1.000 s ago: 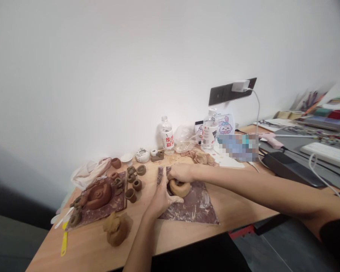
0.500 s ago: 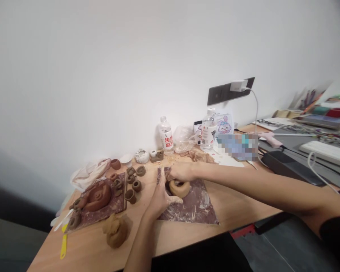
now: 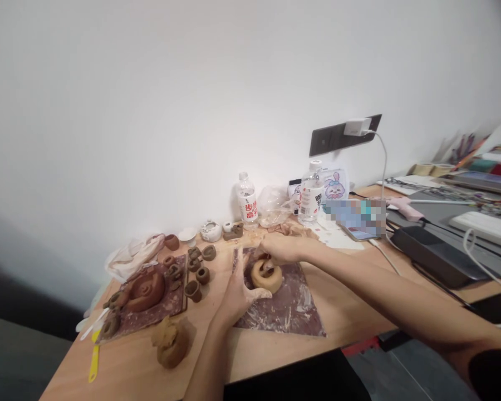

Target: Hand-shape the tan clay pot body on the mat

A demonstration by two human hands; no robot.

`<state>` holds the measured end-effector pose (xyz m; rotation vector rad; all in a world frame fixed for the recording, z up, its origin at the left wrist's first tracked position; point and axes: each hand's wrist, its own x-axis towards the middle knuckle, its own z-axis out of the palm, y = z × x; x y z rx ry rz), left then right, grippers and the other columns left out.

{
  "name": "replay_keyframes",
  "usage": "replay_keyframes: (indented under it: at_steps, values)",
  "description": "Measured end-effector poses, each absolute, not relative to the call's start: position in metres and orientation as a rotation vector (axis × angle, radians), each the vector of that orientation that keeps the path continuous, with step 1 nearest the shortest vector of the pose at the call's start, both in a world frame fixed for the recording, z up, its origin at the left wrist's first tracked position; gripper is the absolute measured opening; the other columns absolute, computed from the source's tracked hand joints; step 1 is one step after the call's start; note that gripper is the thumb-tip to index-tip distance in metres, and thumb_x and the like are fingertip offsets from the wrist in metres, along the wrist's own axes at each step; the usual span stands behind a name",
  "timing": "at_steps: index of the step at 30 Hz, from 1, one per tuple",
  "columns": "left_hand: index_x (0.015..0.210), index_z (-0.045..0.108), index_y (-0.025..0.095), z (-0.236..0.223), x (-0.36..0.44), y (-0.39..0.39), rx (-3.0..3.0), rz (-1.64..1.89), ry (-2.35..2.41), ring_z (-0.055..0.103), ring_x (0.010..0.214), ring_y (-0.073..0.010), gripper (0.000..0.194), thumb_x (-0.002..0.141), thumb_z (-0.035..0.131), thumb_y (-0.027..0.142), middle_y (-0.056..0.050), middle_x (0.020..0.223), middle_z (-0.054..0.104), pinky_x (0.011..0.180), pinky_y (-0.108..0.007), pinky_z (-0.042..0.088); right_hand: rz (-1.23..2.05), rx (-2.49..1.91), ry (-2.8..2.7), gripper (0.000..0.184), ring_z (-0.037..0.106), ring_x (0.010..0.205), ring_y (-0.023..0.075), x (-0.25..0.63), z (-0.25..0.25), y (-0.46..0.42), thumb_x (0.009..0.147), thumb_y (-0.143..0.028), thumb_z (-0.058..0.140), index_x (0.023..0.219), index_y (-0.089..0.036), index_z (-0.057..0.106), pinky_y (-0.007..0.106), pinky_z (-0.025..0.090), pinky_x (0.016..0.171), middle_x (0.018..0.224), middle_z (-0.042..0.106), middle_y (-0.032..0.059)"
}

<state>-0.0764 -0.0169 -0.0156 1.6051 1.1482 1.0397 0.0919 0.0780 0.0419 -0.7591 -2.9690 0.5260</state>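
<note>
A tan clay ring (image 3: 267, 277) with a central hole lies on a stained dark clay mat (image 3: 294, 309). My left hand (image 3: 237, 295) stands against the ring's left side, its thumb running along the ring's front edge. My right hand (image 3: 281, 249) reaches over from the right, fingertips curled down at the hole. Something small and dark shows in the hole, too small to identify.
Left of the mat stand several small clay cups and rings (image 3: 194, 277), a clay spiral on a second mat (image 3: 146, 288), and a clay lump (image 3: 172, 342). A yellow tool (image 3: 94, 362) lies near the wooden table's edge (image 3: 275, 352). Bottles (image 3: 247, 201) stand at the back.
My right hand has shifted right and now sits over the ring's hole, which shows more openly. The view has swung slightly. The left hand and ring have barely moved.
</note>
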Motion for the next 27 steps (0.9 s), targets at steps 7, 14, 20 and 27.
replay_keyframes:
  at_steps: [7,14,20,27]
  values:
    - [0.124,0.055,0.014,-0.007,-0.080,-0.005,1.617,1.165,1.340,0.058,0.122,-0.0255,0.040,0.088,0.049,0.029,-0.014,0.128,0.063,0.107,-0.043,0.042,1.438,-0.828,-1.727,0.022,0.066,0.069,0.0161,0.111,0.014,0.094,0.077,-0.035,0.070,0.077,-0.014,0.072,0.027,0.053,0.067,0.076,0.073,0.0044]
    - [0.091,0.066,0.017,0.034,-0.067,0.020,2.296,0.699,1.441,0.066,0.090,-0.0240,0.019,0.080,0.052,0.013,-0.009,0.097,0.073,0.084,-0.037,0.051,1.625,-0.896,-1.249,0.027,0.067,0.056,0.0115,0.106,-0.041,0.109,0.082,-0.040,0.068,0.074,-0.014,0.063,0.023,0.057,0.060,0.071,0.073,0.0075]
    - [0.077,0.066,0.015,0.041,-0.055,0.026,2.469,0.329,1.339,0.062,0.075,-0.0204,0.024,0.069,0.049,0.001,-0.008,0.086,0.073,0.070,-0.030,0.046,1.724,-0.886,-1.159,0.021,0.069,0.060,0.0122,0.105,-0.046,0.106,0.082,-0.033,0.070,0.078,-0.013,0.064,0.023,0.058,0.061,0.072,0.074,0.0077]
    - [0.091,0.067,0.015,0.039,-0.055,0.026,2.625,0.085,1.294,0.064,0.088,-0.0232,0.029,0.074,0.047,0.003,-0.010,0.096,0.072,0.078,-0.031,0.047,1.761,-0.860,-1.139,0.019,0.067,0.057,0.0106,0.104,-0.046,0.105,0.078,-0.030,0.074,0.076,-0.013,0.066,0.020,0.056,0.057,0.071,0.073,0.0061]
